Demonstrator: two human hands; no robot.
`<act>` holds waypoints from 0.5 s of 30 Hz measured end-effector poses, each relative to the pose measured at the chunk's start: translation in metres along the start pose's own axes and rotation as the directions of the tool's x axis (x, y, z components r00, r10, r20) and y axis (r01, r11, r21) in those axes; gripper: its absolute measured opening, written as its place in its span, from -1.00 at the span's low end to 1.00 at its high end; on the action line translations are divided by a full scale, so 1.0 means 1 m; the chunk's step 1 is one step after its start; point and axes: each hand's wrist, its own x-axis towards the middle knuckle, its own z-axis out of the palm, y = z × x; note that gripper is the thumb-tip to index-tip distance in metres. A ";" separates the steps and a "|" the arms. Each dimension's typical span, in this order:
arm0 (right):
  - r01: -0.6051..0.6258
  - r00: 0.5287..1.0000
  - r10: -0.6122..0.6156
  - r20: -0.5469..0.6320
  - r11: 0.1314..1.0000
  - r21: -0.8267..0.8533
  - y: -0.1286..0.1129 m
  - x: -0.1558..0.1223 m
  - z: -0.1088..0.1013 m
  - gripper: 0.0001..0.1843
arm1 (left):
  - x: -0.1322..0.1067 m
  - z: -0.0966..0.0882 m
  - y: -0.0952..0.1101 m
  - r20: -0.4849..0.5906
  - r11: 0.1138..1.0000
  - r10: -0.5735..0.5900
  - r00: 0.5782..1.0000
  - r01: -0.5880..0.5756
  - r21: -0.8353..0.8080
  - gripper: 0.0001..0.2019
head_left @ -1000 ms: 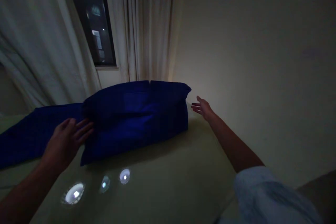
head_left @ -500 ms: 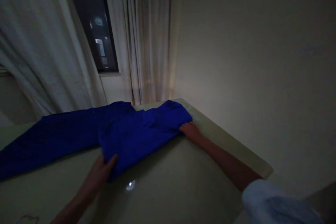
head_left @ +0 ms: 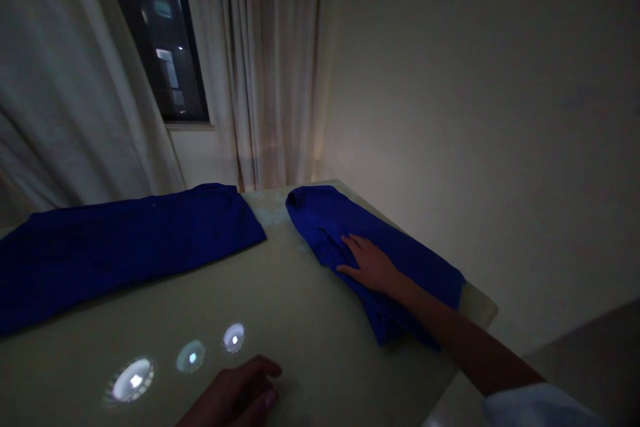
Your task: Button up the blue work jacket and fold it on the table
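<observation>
Two blue cloths lie on a pale glossy table [head_left: 280, 293]. My right hand [head_left: 369, 263] rests flat with fingers stretched out on the folded blue cloth [head_left: 415, 260] that lies along the table's right edge. The other blue cloth [head_left: 125, 240] is spread out across the far left of the table, untouched. At the near edge my left hand [head_left: 239, 395] rests on the bare tabletop with its fingers curled loosely and nothing visible in it.
Pale curtains [head_left: 270, 67] hang on both sides of a dark window [head_left: 160, 40] behind the table. A plain wall [head_left: 475, 113] runs along the right. Ceiling lights reflect on the tabletop [head_left: 193, 357]. The room is dim.
The folded blue cloth went from the table's middle to its right edge under my right hand. My left hand let go of it and drew back to the near edge.
</observation>
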 end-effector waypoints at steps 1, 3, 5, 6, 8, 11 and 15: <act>-0.012 1.000 0.012 -0.001 1.000 -0.027 -0.001 -0.009 -0.003 -0.10 | 0.004 0.000 -0.001 -0.033 1.000 -0.011 0.999 0.010 -0.003 -0.48; -0.059 0.998 0.061 0.027 0.996 -0.071 0.001 -0.027 -0.014 -0.10 | 0.020 -0.001 0.004 -0.093 0.998 -0.001 0.996 -0.005 -0.061 -0.44; -0.107 0.989 0.116 0.088 0.989 -0.101 0.004 -0.048 -0.029 -0.09 | 0.049 -0.007 0.020 -0.174 0.986 0.028 0.984 -0.056 -0.160 -0.38; -0.119 0.984 0.132 0.119 0.987 -0.111 0.005 -0.060 -0.036 -0.10 | 0.069 -0.011 0.031 -0.228 0.974 0.039 0.973 -0.088 -0.210 -0.35; -0.129 0.975 0.151 0.166 0.982 -0.136 0.007 -0.085 -0.048 -0.13 | 0.118 -0.023 0.057 -0.376 0.948 0.063 0.925 -0.173 -0.267 -0.31; -0.183 0.955 0.223 0.197 0.962 -0.204 0.009 -0.118 -0.053 -0.11 | 0.200 -0.041 0.096 -0.625 0.944 0.056 0.779 -0.245 -0.220 -0.37; -0.229 0.958 0.265 0.111 0.938 -0.262 0.019 -0.146 -0.033 -0.22 | 0.290 -0.051 0.125 -0.773 0.966 -0.078 0.630 -0.144 -0.216 -0.19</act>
